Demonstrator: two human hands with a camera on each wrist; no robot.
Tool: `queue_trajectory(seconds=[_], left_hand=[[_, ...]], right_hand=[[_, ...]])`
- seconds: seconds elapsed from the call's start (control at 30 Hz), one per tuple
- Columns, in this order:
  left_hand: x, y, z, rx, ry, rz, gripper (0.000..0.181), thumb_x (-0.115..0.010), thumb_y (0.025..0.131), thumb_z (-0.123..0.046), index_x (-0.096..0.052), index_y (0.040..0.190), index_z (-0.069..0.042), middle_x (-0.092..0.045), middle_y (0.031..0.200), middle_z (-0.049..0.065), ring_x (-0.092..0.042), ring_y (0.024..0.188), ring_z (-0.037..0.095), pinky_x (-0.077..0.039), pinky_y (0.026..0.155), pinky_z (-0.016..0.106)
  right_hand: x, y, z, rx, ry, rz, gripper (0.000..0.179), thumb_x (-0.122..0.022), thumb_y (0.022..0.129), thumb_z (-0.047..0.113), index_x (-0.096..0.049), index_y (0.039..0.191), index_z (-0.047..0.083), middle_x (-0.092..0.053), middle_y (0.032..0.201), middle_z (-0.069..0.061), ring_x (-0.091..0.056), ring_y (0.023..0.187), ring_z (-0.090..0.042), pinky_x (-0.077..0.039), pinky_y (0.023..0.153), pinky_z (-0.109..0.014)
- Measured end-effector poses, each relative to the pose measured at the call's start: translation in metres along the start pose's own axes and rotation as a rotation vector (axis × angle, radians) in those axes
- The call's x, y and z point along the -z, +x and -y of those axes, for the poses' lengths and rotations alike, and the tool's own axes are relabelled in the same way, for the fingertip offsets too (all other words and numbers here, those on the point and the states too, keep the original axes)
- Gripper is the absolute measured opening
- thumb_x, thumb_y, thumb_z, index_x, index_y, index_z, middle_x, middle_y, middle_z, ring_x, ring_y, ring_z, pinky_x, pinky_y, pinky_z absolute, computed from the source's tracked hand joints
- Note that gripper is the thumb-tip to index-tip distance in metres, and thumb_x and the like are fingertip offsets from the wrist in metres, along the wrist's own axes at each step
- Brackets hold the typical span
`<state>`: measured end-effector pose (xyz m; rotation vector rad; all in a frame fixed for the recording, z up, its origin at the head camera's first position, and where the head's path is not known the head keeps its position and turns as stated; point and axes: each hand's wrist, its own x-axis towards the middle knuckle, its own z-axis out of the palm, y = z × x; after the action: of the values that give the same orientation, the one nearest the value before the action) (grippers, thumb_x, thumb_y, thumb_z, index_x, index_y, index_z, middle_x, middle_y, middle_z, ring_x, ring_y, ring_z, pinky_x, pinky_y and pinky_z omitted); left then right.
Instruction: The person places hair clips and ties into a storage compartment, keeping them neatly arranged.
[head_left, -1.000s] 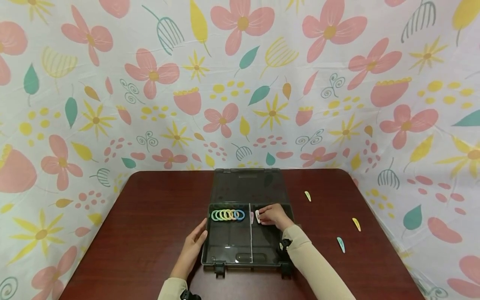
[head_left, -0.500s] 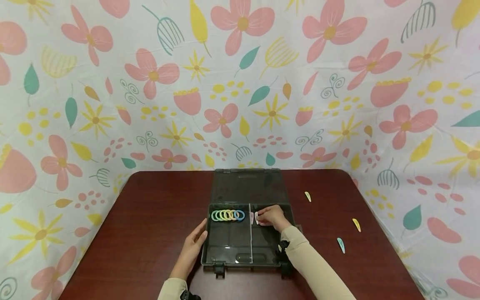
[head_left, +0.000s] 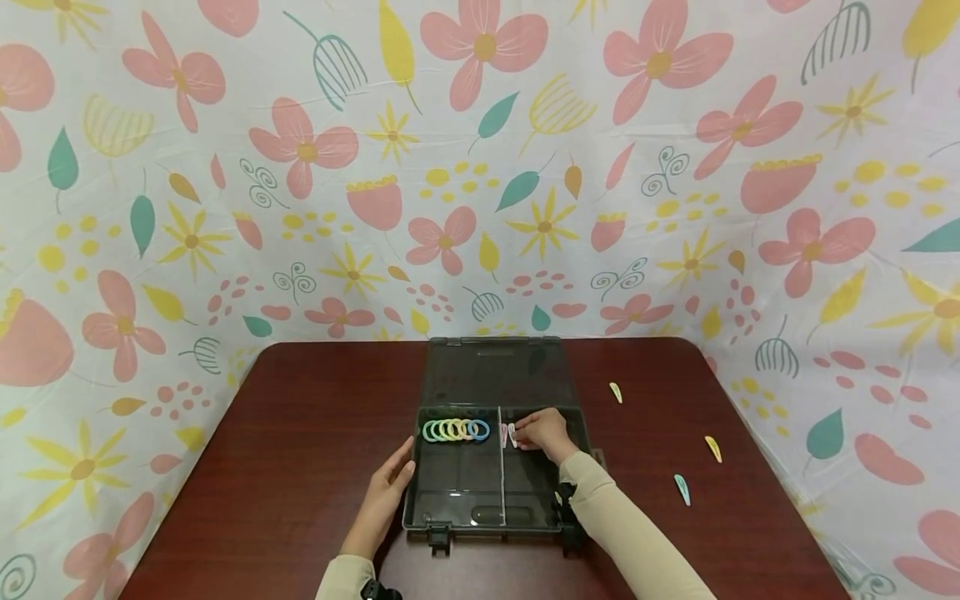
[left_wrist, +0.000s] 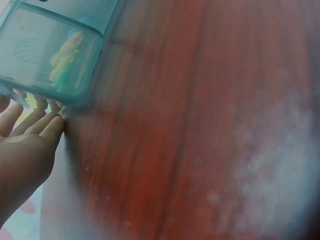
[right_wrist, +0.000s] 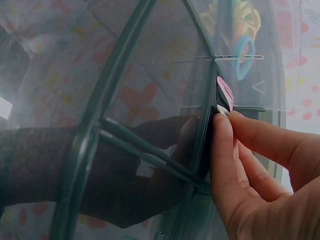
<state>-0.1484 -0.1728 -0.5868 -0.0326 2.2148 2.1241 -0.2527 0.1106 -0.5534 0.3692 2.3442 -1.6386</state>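
A dark translucent box (head_left: 457,487) lies open on the table, split by a pale divider (head_left: 502,487). Inside its right compartment, my right hand (head_left: 546,433) pinches a whitish snap hair clip (head_left: 513,435) between thumb and fingertip. Just left of that clip, a pink hair clip (head_left: 504,435) lies along the divider; the right wrist view shows the pink clip (right_wrist: 226,92) right by my fingertips. My left hand (head_left: 381,500) rests against the box's left wall with its fingers extended. Several overlapping coloured rings (head_left: 451,431) form a row at the back of the left compartment.
On the table right of the box lie a pale yellow clip (head_left: 616,392), a yellow clip (head_left: 712,449) and a teal clip (head_left: 682,490). The lid (head_left: 498,371) is folded back toward the flowered cloth (head_left: 465,308). Two latches stick out at the box's front.
My right hand has shifted slightly left with the whitish hair clip, bringing it closer to the pink one. The left hand has stayed in place at the box's side.
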Motion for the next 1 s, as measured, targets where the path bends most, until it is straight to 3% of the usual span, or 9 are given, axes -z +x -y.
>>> queue_trajectory(seconds=[0.37,0.57,0.87,1.0], left_hand=[[0.000,0.001,0.002,0.016,-0.002,-0.004,0.052,-0.051,0.101,-0.017,-0.035,0.150,-0.011,-0.030,0.154,0.016,-0.023,0.142,0.036,-0.022,0.112,0.056],[0.001,0.001,0.002,0.016,-0.006,-0.003,0.052,-0.050,0.101,-0.016,-0.034,0.150,-0.011,-0.029,0.154,0.017,-0.022,0.142,0.037,-0.022,0.112,0.056],[0.000,0.000,0.002,0.027,0.006,-0.004,0.051,-0.051,0.101,-0.018,-0.037,0.150,-0.014,-0.031,0.153,0.017,-0.024,0.141,0.037,-0.022,0.111,0.056],[0.001,0.000,0.002,0.021,0.011,-0.003,0.052,-0.052,0.101,-0.019,-0.036,0.150,-0.013,-0.031,0.153,0.017,-0.024,0.141,0.037,-0.023,0.111,0.057]], right_hand=[[0.003,-0.005,0.003,0.018,-0.020,0.012,0.018,-0.072,0.081,-0.005,-0.071,0.099,-0.010,-0.070,0.082,-0.015,-0.067,0.064,-0.019,-0.058,0.064,-0.034],[0.012,-0.012,0.012,0.055,-0.030,0.072,0.015,-0.070,0.084,-0.002,-0.071,0.097,-0.010,-0.070,0.082,-0.014,-0.067,0.066,-0.019,-0.058,0.069,-0.038],[0.046,-0.021,0.017,0.186,0.016,0.137,0.030,-0.068,0.088,0.004,-0.064,0.112,-0.014,-0.070,0.093,-0.018,-0.070,0.081,-0.027,-0.056,0.078,-0.045],[0.070,-0.027,0.014,0.252,0.032,0.124,0.032,-0.066,0.091,0.006,-0.062,0.116,-0.013,-0.068,0.101,-0.021,-0.069,0.089,-0.031,-0.055,0.081,-0.045]])
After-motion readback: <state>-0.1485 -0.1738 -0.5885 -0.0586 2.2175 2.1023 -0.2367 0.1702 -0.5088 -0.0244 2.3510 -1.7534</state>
